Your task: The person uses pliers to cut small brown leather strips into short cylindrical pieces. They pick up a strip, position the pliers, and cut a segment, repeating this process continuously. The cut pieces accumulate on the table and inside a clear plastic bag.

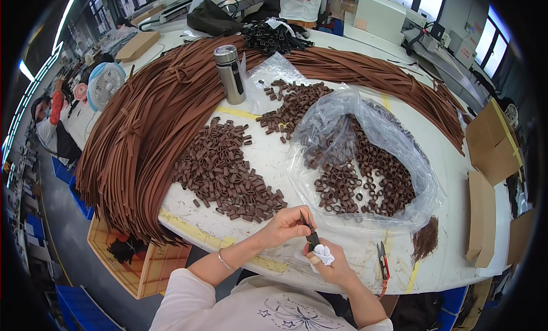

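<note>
My left hand (288, 225) is closed, its fingertips pinching the upper part of a black narrow piece (312, 238); its exact kind is too small to tell. Close beside it, near the table's front edge, my right hand (337, 267) is closed around a crumpled white cloth (324, 254) and the lower end of the same piece. A finger of that hand has a tan wrapping (313, 258). Left of my hands lies a heap of small brown leather loops (220, 174). To the right, a clear plastic bag (419, 208) lies open with many more loops (394, 177) inside.
Red-handled thread snips (383, 262) lie right of my hands, near brown fibres (425, 238). Long brown leather straps (131, 142) curve around the far and left sides. A steel flask (230, 77) stands beyond the loops. Cardboard pieces (482, 217) stand at the right; an orange crate (165, 265) is below left.
</note>
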`<state>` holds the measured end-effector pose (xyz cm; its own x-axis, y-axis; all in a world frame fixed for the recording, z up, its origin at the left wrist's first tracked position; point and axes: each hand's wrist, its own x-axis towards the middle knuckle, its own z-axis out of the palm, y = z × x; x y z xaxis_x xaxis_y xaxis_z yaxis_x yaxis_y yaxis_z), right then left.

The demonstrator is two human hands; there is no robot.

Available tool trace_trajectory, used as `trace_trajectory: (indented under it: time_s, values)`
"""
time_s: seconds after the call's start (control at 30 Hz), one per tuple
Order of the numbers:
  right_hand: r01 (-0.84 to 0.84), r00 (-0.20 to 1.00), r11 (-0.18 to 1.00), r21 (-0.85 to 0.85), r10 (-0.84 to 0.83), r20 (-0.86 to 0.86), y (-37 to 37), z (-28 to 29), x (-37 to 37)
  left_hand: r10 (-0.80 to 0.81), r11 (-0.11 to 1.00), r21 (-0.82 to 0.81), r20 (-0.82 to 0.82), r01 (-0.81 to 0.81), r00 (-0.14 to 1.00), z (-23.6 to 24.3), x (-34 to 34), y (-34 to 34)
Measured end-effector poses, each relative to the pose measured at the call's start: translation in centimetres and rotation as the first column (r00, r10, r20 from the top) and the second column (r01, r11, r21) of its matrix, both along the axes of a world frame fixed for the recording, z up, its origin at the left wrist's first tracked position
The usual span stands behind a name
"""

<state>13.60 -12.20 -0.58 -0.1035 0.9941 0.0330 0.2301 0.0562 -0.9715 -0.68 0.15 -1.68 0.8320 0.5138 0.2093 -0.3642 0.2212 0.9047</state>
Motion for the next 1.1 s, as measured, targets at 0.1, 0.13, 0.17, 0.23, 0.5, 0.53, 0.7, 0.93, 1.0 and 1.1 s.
trace_trajectory:
  time_s: [0.1, 0.13, 0.17, 0.23, 0.5, 0.53, 0.7, 0.93, 1.0, 1.1]
  values:
    - [0.031, 0.989, 0.993, -0.112, -0.047, -0.140, -0.2, -0.1, 0.1, 0.017, 0.999, -0.031, -0.032, -0.018, 0.999, -0.1, 0.0, 0.0]
    - [0.032, 0.976, 0.984, -0.177, -0.068, -0.206, -0.3, 0.3, 0.2, 0.028, 0.999, -0.041, -0.043, -0.030, 0.999, -0.1, -0.1, 0.0]
    - [0.028, 0.959, 0.970, -0.241, -0.095, -0.269, -0.4, 0.6, 0.2, 0.035, 0.998, -0.046, -0.039, -0.036, 0.999, -0.1, -0.1, 0.0]
    - [0.034, 0.919, 0.954, -0.297, -0.147, -0.366, -0.4, 0.8, -0.3, 0.046, 0.997, -0.060, -0.036, -0.048, 0.998, -0.3, -0.1, -0.1]
    - [0.013, 0.954, 0.959, -0.282, -0.097, -0.285, -0.5, -0.4, -0.4, 0.037, 0.998, -0.057, -0.045, -0.040, 0.998, -0.7, 0.1, 0.0]
    - [0.019, 0.958, 0.962, -0.273, -0.095, -0.271, -0.5, -0.3, -0.5, 0.032, 0.998, -0.061, -0.048, -0.035, 0.998, -0.7, 0.1, 0.0]
    - [0.040, 0.968, 0.989, -0.139, -0.073, -0.240, -0.5, -1.0, -0.7, 0.078, 0.996, 0.046, -0.039, -0.076, 0.996, -0.7, 0.1, 0.0]
    - [0.006, 0.958, 0.985, -0.172, -0.055, -0.282, -0.4, -0.9, -0.4, -0.018, 0.999, -0.050, -0.049, 0.016, 0.999, -0.4, 0.0, 0.2]
    - [0.005, 0.945, 0.982, -0.189, -0.066, -0.322, -0.4, -0.5, -0.4, -0.041, 0.995, -0.091, -0.063, 0.035, 0.997, 0.0, 0.0, 0.0]
    - [0.045, 0.939, 0.978, -0.206, -0.112, -0.326, -0.5, 0.1, -0.6, -0.033, 0.998, -0.054, -0.038, 0.031, 0.999, -0.4, 0.1, 0.2]
